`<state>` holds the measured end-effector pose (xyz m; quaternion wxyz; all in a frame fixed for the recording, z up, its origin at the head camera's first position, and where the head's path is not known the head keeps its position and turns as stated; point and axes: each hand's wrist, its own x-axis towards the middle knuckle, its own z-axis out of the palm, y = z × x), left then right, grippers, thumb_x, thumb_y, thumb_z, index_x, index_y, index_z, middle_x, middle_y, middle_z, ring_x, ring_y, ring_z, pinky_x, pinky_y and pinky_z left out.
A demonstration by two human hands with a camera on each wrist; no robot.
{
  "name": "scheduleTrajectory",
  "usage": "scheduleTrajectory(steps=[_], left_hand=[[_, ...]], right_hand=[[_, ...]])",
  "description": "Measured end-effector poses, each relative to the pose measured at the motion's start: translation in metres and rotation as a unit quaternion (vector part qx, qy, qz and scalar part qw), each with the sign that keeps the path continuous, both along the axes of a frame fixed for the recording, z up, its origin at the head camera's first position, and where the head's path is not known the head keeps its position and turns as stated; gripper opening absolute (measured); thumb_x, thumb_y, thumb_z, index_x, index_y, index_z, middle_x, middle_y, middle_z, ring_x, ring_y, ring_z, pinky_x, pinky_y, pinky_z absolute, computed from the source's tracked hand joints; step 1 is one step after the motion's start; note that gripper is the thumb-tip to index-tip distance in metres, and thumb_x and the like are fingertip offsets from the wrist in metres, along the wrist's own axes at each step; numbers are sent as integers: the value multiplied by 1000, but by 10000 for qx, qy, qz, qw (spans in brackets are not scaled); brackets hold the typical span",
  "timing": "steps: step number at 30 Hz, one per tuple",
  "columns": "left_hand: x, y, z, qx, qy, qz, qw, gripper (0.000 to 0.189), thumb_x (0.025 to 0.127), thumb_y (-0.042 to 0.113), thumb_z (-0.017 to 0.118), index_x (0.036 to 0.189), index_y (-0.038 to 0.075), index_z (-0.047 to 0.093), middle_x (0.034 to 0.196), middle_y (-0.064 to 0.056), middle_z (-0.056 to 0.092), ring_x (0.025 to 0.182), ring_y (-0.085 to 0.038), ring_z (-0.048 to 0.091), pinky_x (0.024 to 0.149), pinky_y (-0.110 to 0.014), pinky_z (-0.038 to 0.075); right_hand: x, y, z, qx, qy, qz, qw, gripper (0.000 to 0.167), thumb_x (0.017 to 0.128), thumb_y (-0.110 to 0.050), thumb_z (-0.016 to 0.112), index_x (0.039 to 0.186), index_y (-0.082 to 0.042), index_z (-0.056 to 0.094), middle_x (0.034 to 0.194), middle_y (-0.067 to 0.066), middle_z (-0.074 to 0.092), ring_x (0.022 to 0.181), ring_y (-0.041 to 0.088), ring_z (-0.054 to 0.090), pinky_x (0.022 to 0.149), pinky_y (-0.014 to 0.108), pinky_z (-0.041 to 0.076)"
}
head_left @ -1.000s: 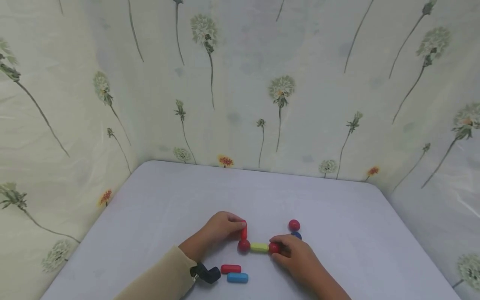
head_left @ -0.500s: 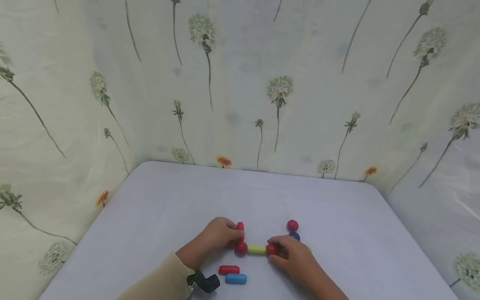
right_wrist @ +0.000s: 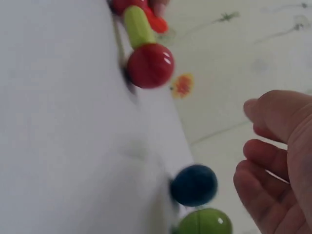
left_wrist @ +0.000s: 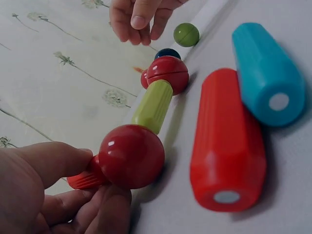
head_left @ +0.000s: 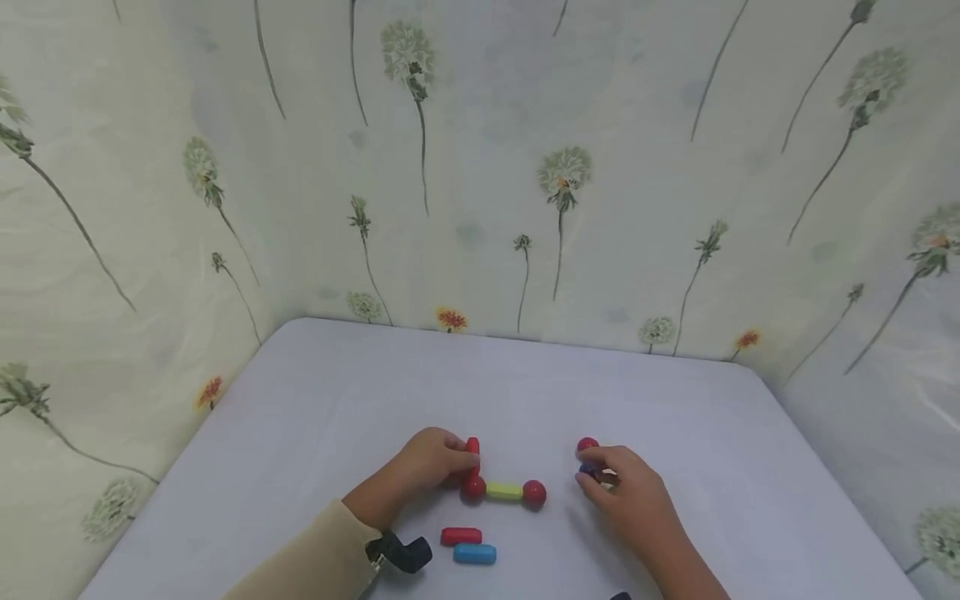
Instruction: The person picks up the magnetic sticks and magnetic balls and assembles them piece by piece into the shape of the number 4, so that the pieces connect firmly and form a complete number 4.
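Rod (head_left: 473, 446) in left hand (head_left: 433, 457)

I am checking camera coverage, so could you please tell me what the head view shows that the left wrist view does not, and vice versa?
Only the head view shows the beige fabric sleeve and black wrist strap on the left arm.

Only the left wrist view shows pale round discs on the ends of the loose, faceted red plastic-looking stick and blue plastic-looking stick.

Both show those sticks, the left hand pinching another faceted red stick, the right hand, a faceted yellow-green stick between two glossy red balls, and a dark blue ball.
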<state>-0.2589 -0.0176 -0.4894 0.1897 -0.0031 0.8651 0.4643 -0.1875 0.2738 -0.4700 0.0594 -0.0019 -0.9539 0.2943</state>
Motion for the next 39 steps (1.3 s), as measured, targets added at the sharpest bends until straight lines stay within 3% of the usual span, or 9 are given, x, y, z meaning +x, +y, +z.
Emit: scheduleTrajectory(steps=[7, 14, 17, 25, 39], left_hand=[[-3, 0, -6, -55, -1, -7, 10000, 34, 90, 30, 81, 114, 7, 74, 89, -4, 69, 82, -21, 65, 75, -34, 58], [-5, -1, -7, 24, -9, 16, 10000, 35, 89, 32, 82, 113, 8, 75, 89, -4, 70, 81, -21, 66, 75, -34, 59], [-5, -2, -7, 129, 45, -127, 9998, 31, 91, 32, 81, 110, 8, 75, 87, -4, 71, 80, -21, 66, 74, -33, 58], [-4, -5, -10, 348, 129, -348, 9987, 27, 93, 30, 79, 107, 7, 76, 86, -4, 71, 79, -20, 65, 71, -31, 56], [-4, -6, -9, 467, 51, -408, 9981, 22, 94, 28, 77, 106, 9, 78, 86, -4, 72, 78, -19, 65, 70, -29, 55]], right_hand=[[-9, 30, 6, 244, -971, -220, 9947, 55, 92, -39, 80, 138, -14, 64, 140, 15, 63, 124, 39, 62, 98, 57, 55], [-11, 50, 2, 33, -1530, -38, 9882, 62, 83, -43, 87, 131, -13, 64, 135, 11, 65, 121, 36, 65, 95, 54, 57], [-10, 53, 0, -53, -1698, -23, 9855, 59, 81, -43, 89, 126, -13, 66, 128, 6, 69, 117, 31, 66, 94, 53, 58], [-9, 54, -3, -8, -1739, 50, 9848, 41, 82, -36, 89, 113, -16, 70, 109, -2, 73, 108, 23, 68, 94, 52, 58], [-9, 52, 0, -50, -1627, -24, 9867, 36, 85, -31, 88, 114, -18, 71, 111, -2, 73, 108, 21, 68, 90, 47, 60]])
